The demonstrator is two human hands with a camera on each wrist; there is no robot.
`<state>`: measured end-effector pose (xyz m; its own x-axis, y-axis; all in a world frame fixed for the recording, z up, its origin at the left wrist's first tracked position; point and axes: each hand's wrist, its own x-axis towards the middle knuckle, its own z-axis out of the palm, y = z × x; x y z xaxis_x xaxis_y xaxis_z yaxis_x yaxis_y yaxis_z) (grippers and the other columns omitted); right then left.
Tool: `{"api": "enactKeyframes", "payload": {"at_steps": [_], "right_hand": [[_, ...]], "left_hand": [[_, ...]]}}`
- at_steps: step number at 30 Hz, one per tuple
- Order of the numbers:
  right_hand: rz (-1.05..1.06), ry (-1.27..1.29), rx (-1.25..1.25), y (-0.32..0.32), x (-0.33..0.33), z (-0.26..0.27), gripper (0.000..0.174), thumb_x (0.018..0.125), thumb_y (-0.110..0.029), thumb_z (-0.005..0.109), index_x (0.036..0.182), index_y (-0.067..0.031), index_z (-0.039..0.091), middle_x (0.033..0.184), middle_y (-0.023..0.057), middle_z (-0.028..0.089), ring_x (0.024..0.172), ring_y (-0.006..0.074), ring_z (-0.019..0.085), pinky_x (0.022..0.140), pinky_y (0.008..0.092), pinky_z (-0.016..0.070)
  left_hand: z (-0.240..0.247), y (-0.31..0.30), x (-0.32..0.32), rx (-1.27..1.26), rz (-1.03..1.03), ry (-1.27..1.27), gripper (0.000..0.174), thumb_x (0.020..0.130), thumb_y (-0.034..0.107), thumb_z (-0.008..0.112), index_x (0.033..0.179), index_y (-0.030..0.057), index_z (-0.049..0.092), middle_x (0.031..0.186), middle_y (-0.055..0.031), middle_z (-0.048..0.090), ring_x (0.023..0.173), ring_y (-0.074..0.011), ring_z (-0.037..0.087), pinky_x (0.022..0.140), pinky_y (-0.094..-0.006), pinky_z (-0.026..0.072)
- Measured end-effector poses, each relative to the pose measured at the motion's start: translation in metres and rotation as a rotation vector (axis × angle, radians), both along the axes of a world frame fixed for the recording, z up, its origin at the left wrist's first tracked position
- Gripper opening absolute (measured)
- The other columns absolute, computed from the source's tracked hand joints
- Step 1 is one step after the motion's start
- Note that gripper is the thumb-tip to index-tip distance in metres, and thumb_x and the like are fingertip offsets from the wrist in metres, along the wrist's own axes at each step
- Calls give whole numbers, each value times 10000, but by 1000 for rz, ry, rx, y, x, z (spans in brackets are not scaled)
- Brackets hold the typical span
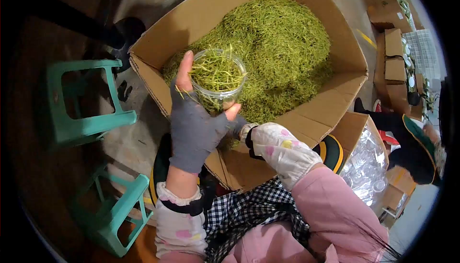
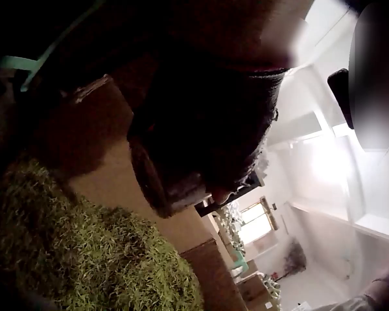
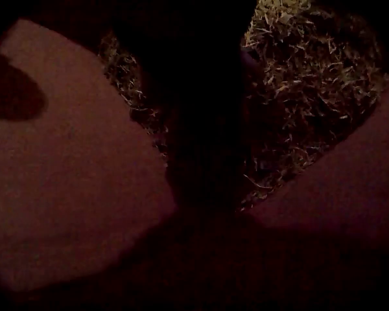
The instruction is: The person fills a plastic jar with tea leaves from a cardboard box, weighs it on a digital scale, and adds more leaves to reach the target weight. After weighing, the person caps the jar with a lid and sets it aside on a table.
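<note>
The left hand (image 1: 196,126), in a grey fingerless glove, grips a clear round jar (image 1: 225,93) with green dried stems (image 1: 218,71) heaped to its mouth. In the left wrist view the dark gloved hand (image 2: 201,129) holds the jar (image 2: 159,188) over the box. Below and beyond lies a large pile of green stems (image 1: 282,47) in a cardboard box (image 1: 335,100). The right hand (image 1: 237,128) is low behind the left, near the box's near side, mostly hidden by the left hand and the sleeve; its fingers do not show. The right wrist view is very dark, with stems (image 3: 311,97) visible.
Two green stools (image 1: 60,105) stand at the left. Right of the big box, a smaller box holds clear empty jars (image 1: 366,167). Further right are another person's dark-clothed leg (image 1: 409,143) and cardboard boxes (image 1: 395,66) with jars.
</note>
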<state>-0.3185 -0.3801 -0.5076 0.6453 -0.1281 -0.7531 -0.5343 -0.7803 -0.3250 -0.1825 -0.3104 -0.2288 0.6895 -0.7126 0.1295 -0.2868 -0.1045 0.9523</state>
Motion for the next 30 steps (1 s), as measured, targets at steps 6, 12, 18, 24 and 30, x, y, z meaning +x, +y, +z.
{"api": "enactKeyframes", "payload": {"at_steps": [6,12,18,24,30], "right_hand": [[24,-56,18,-62,-6,76,368,811,-168,742,1178,-142,741,1186,148,687,1097,392,673,899,438,569],[-895,-570,190,-139,-18,206,683,754,-270,915,1320,-10,634,1099,138,724,1007,227,687,864,344,551],[-1051,-907,290,-124,-19,299,685,785,-325,901,1299,27,616,1068,107,718,981,172,660,837,328,544],[-506,-597,-280,-79,-4,324,492,755,-342,818,1135,-43,726,1113,228,673,1062,416,645,923,491,523],[-427,-854,-171,-75,-8,342,419,809,-320,782,1073,-1,722,1019,238,713,973,394,692,847,478,541]], "left_hand": [[-2,2,3,41,-33,-75,1148,661,73,880,1590,112,209,1408,-166,516,1258,-270,575,1079,-394,481],[2,2,-4,232,-60,-330,1178,622,68,886,1596,151,229,1402,-214,457,1258,-404,534,1065,-452,470],[7,-6,-19,475,-225,-379,1324,610,98,932,1639,233,109,1420,-254,456,1263,-469,523,1029,-496,488],[5,-9,-32,414,-263,-370,1325,619,123,933,1643,245,100,1450,-299,464,1280,-484,527,1008,-525,504],[9,-3,-28,395,-238,-455,1232,608,173,931,1604,233,210,1478,-380,382,1258,-535,530,1020,-539,495]]}}
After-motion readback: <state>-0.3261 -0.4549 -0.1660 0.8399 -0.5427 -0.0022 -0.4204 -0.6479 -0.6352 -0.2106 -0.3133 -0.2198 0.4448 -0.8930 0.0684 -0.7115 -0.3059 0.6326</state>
